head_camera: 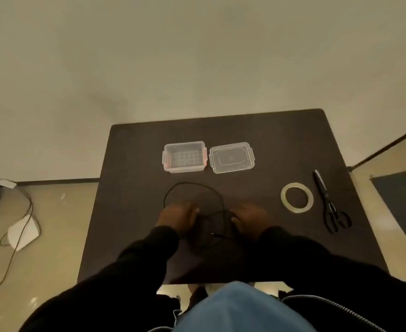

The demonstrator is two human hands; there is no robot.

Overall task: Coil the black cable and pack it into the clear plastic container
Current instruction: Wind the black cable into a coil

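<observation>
A thin black cable (197, 185) lies on the dark table (130, 212), one wide loop arching away from me and a tangle of smaller loops between my hands. My left hand (176, 218) and my right hand (249, 218) rest on either side of that tangle, both blurred, fingers curled at the cable. The clear plastic container (166, 156) stands open and empty beyond the loop, left of centre. Its clear lid (231, 158) lies flat just to its right.
A roll of clear tape (283, 195) lies on the table's right side, with black scissors (328, 202) beside it near the right edge. On the floor to the left are a white device (23, 232) and a trailing wire (17, 248).
</observation>
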